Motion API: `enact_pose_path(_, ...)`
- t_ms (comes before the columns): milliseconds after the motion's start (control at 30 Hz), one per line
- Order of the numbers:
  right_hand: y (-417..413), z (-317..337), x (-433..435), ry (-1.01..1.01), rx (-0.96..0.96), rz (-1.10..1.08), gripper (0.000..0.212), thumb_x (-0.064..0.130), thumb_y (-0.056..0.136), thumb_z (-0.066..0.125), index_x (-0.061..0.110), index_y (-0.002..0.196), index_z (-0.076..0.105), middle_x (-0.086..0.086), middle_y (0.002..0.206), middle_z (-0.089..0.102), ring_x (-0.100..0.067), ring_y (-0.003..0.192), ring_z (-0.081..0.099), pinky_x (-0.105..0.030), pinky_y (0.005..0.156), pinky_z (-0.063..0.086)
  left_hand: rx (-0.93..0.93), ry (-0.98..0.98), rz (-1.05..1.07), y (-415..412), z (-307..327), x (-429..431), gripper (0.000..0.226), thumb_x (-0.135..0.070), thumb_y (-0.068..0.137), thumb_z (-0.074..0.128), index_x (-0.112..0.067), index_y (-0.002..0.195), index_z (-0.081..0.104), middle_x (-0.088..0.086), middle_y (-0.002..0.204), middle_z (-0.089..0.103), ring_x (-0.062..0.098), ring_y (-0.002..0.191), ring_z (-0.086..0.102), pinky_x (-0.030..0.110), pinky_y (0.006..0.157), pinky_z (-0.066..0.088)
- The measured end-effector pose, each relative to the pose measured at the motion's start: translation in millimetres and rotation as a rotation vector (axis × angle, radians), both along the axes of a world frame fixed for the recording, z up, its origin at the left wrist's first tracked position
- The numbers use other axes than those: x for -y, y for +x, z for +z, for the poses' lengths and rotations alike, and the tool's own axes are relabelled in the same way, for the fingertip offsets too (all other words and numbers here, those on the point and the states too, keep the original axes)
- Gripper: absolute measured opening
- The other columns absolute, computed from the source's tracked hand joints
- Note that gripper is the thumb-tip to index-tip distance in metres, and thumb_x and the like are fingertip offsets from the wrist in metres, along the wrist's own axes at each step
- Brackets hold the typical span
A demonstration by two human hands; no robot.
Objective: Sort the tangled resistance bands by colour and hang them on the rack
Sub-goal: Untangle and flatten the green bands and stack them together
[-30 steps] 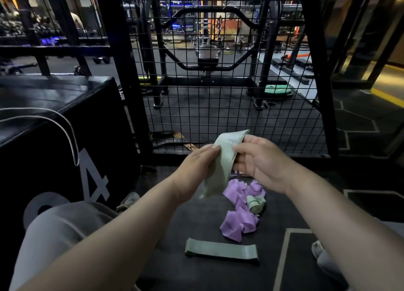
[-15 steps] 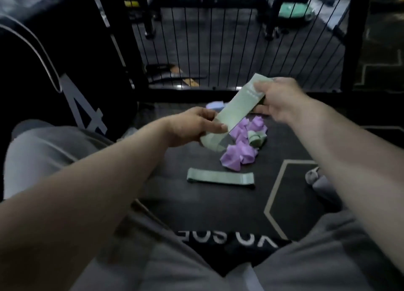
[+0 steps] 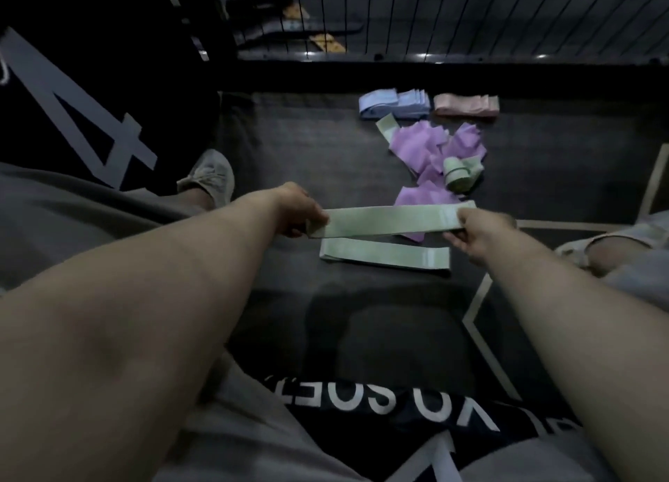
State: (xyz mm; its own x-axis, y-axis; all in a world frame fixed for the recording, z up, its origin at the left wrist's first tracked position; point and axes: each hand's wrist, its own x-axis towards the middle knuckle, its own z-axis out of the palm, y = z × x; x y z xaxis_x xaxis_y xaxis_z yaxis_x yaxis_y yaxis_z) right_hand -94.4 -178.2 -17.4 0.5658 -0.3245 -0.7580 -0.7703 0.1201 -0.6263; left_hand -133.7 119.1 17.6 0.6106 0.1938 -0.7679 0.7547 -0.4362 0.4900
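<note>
Head view: my left hand (image 3: pixel 298 212) and right hand (image 3: pixel 481 233) each pinch one end of a pale green band (image 3: pixel 391 219), drawn flat between them with its long axis running nine to three. Just beside it at six o'clock, a second green band (image 3: pixel 383 256) lies parallel on the floor (image 3: pixel 362 337). I judge both hands equally near for laying one on the other. Both bands look thin, matte and woven. At one o'clock the purple tangle (image 3: pixel 427 145) sits crumpled.
</note>
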Motion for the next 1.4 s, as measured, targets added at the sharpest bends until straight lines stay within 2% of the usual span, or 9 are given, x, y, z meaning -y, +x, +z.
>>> enact_pose_path(167,4.4,-53.5,4.7,-0.162,-0.036,0.078,0.030,0.008,0.085,0.065,0.010,0.114,0.066,-0.010,0.099,0.067,-0.021,0.075,0.065,-0.028,0.052,0.056,0.043,0.125,0.149,14.3,-66.6,7.3,0.031,-0.001,0.084,0.065,-0.001,0.115,0.069,0.018,0.110,0.071,0.025,0.084,0.065,0.040,0.084,0.061)
enact_pose_path(300,3.3,-82.0,14.6,-0.407,-0.058,0.293,0.011,0.017,0.086,0.071,0.019,0.091,0.061,-0.011,0.093,0.068,-0.029,0.082,0.068,-0.044,0.078,0.060,0.083,0.144,0.284,13.2,-102.2,20.4,0.021,0.005,0.086,0.062,-0.010,0.100,0.068,0.014,0.112,0.069,0.025,0.098,0.064,0.041,0.094,0.057)
enact_pose_path(433,3.0,-113.0,28.1,-0.542,-0.064,0.458,0.015,0.024,0.084,0.074,0.020,0.078,0.060,-0.012,0.095,0.071,-0.034,0.089,0.070,-0.052,0.085,0.059,0.098,0.202,0.238,13.3,-131.4,27.8,0.024,0.003,0.085,0.061,-0.012,0.101,0.069,0.008,0.109,0.069,0.023,0.103,0.064,0.031,0.093,0.054)
enact_pose_path(567,-1.5,-124.4,29.6,-0.642,-0.038,0.643,0.012,0.021,0.086,0.071,0.011,0.089,0.066,-0.014,0.093,0.071,-0.035,0.088,0.068,-0.045,0.086,0.056,0.084,0.263,0.134,14.6,-151.3,32.7,0.022,-0.002,0.087,0.059,-0.021,0.094,0.067,0.004,0.110,0.069,0.020,0.103,0.064,0.022,0.085,0.046)
enact_pose_path(700,-9.0,-136.9,35.5,-0.631,-0.102,0.682,0.015,0.021,0.084,0.072,0.018,0.087,0.059,-0.011,0.084,0.072,-0.032,0.081,0.071,-0.045,0.083,0.059,0.059,0.338,0.034,11.9,-165.0,36.3,0.020,-0.008,0.090,0.056,-0.020,0.100,0.068,0.008,0.117,0.065,0.027,0.105,0.063,0.028,0.089,0.048)
enact_pose_path(933,-14.6,-126.0,33.0,-0.767,-0.081,0.890,0.053,0.027,0.089,0.071,0.014,0.136,0.050,-0.021,0.131,0.051,-0.041,0.118,0.054,-0.042,0.101,0.045,0.050,0.497,-0.203,5.1,-169.4,38.2,0.033,-0.019,0.094,0.055,-0.018,0.126,0.059,0.011,0.131,0.042,0.032,0.124,0.045,0.041,0.105,0.042)
enact_pose_path(1133,-20.8,-128.2,37.6,-1.058,0.140,1.399,0.085,0.040,0.072,0.085,0.019,0.144,0.046,-0.011,0.144,0.037,-0.034,0.129,0.038,-0.045,0.107,0.034,0.297,0.641,-0.835,-8.7,-176.2,41.1,0.069,-0.047,0.081,0.067,-0.028,0.141,0.041,0.001,0.144,0.037,0.024,0.134,0.036,0.041,0.111,0.029)
enact_pose_path(1233,-14.3,-134.7,35.0,-1.010,0.086,1.471,0.083,0.030,0.079,0.081,0.017,0.150,0.040,-0.008,0.145,0.040,-0.031,0.131,0.039,-0.044,0.107,0.035,0.232,0.641,-0.908,-6.8,-184.5,43.7,0.064,-0.033,0.092,0.061,-0.028,0.149,0.032,0.001,0.146,0.038,0.026,0.135,0.036,0.044,0.111,0.030)
enact_pose_path(1400,-7.0,-139.7,35.3,-0.937,0.095,1.478,0.056,0.021,0.086,0.073,0.016,0.138,0.052,-0.008,0.132,0.046,-0.032,0.121,0.044,-0.043,0.095,0.042,0.280,0.644,-0.899,-0.7,-186.3,41.6,0.049,-0.012,0.093,0.055,-0.022,0.140,0.042,0.004,0.135,0.046,0.026,0.128,0.044,0.038,0.102,0.039)
